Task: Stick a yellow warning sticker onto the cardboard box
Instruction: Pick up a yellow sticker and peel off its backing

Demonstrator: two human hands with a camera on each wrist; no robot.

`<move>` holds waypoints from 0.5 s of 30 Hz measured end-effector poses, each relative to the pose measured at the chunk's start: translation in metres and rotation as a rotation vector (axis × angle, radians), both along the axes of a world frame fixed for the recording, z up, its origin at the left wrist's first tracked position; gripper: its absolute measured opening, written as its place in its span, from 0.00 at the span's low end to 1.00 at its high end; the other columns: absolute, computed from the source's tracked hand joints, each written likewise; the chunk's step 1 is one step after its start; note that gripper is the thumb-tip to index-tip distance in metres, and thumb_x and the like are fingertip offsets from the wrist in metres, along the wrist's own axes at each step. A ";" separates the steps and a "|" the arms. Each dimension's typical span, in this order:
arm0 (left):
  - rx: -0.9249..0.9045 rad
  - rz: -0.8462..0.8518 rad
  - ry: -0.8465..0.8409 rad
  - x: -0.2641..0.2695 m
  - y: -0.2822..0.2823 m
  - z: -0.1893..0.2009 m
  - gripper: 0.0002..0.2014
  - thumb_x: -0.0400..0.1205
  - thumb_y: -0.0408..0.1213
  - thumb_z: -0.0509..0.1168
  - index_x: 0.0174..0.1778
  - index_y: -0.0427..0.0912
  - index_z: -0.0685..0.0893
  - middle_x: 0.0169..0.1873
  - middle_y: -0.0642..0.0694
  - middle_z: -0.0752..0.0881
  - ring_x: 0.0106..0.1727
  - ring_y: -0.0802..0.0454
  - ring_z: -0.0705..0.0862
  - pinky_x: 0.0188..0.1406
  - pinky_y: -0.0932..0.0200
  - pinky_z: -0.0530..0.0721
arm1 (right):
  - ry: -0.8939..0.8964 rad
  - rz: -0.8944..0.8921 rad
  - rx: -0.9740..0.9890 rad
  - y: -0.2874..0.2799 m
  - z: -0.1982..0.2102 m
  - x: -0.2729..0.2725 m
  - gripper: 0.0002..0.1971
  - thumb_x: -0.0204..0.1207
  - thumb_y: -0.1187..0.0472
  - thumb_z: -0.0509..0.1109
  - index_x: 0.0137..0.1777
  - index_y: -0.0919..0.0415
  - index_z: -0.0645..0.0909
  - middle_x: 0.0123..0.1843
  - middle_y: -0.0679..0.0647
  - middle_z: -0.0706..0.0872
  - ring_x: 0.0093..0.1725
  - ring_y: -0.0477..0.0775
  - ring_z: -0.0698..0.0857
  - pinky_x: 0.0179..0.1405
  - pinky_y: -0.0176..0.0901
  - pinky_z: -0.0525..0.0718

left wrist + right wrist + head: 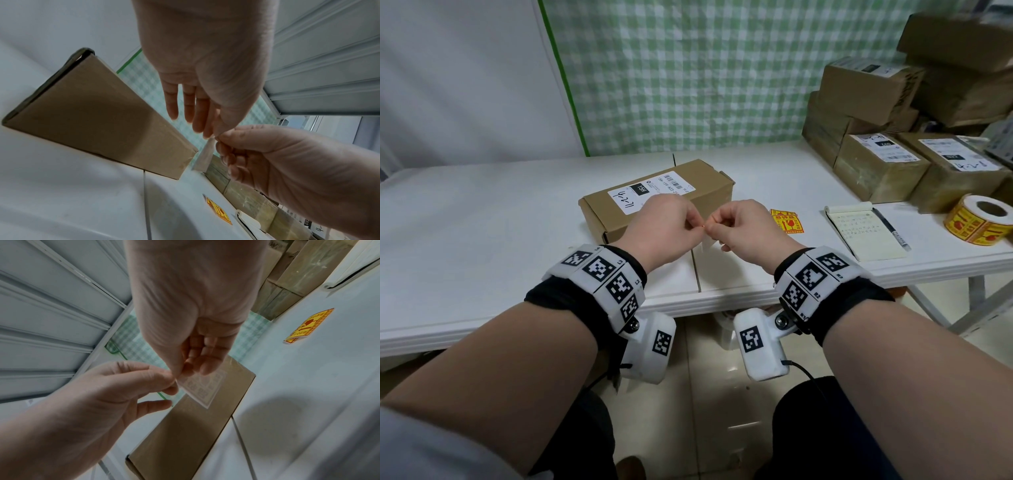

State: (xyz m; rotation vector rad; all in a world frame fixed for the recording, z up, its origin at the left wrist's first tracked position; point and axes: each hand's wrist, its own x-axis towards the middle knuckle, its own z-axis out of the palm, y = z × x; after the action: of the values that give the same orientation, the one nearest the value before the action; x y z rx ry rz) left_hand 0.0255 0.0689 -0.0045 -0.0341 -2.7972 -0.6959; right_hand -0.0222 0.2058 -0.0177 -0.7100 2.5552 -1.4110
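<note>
A long cardboard box point(654, 198) with a white shipping label lies on the white table point(482, 222). Just in front of it, above the table, my left hand point(697, 228) and right hand point(717, 226) meet and both pinch the top edge of a yellow warning sticker point(707, 244). The sticker hangs down between them, its pale back towards me. In the right wrist view the sticker point(201, 386) shows faint print through its back, in front of the box point(195, 434). The left wrist view shows it edge-on as a white strip point(203, 155) beside the box point(98, 123).
A second yellow sticker point(786, 221) lies on the table right of my hands. Further right are a notepad point(863, 229) with a pen point(893, 229) and a roll of yellow stickers point(979, 219). Labelled cardboard parcels point(876, 164) are stacked at the back right.
</note>
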 end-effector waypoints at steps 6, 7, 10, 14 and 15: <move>0.028 0.012 0.021 0.001 0.000 0.001 0.09 0.74 0.37 0.65 0.37 0.38 0.90 0.32 0.50 0.84 0.38 0.52 0.80 0.39 0.59 0.75 | 0.087 0.019 0.065 -0.004 0.002 0.001 0.06 0.78 0.63 0.66 0.41 0.59 0.83 0.30 0.43 0.77 0.39 0.52 0.80 0.53 0.55 0.85; 0.035 0.014 0.020 0.001 -0.001 0.001 0.09 0.74 0.36 0.65 0.38 0.38 0.90 0.32 0.51 0.83 0.38 0.52 0.80 0.39 0.60 0.75 | 0.083 0.020 0.065 -0.005 0.001 0.001 0.06 0.78 0.63 0.66 0.40 0.57 0.81 0.30 0.43 0.77 0.39 0.52 0.80 0.53 0.56 0.85; 0.082 0.015 0.010 0.001 -0.003 -0.001 0.08 0.74 0.36 0.66 0.38 0.39 0.91 0.30 0.51 0.84 0.36 0.53 0.80 0.36 0.61 0.74 | 0.043 0.011 0.037 -0.005 -0.001 0.000 0.12 0.78 0.63 0.67 0.33 0.52 0.79 0.31 0.46 0.79 0.36 0.52 0.80 0.51 0.58 0.87; 0.145 0.023 -0.006 0.002 -0.005 -0.004 0.08 0.74 0.37 0.67 0.38 0.40 0.91 0.27 0.54 0.83 0.30 0.58 0.78 0.31 0.63 0.73 | -0.001 0.012 -0.003 -0.004 0.000 0.002 0.13 0.77 0.64 0.67 0.31 0.50 0.79 0.35 0.56 0.84 0.36 0.55 0.82 0.49 0.59 0.88; 0.149 0.023 -0.006 0.002 -0.005 -0.003 0.08 0.75 0.37 0.67 0.38 0.39 0.91 0.27 0.55 0.83 0.30 0.59 0.78 0.31 0.63 0.73 | -0.001 0.012 -0.002 -0.004 0.000 0.003 0.13 0.77 0.64 0.67 0.31 0.50 0.79 0.35 0.56 0.84 0.36 0.55 0.83 0.49 0.59 0.88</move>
State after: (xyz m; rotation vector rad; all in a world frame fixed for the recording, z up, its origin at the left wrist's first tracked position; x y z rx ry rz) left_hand 0.0277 0.0637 -0.0078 0.0275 -2.7386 -0.8979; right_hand -0.0194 0.2017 -0.0177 -0.7229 2.5451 -1.4104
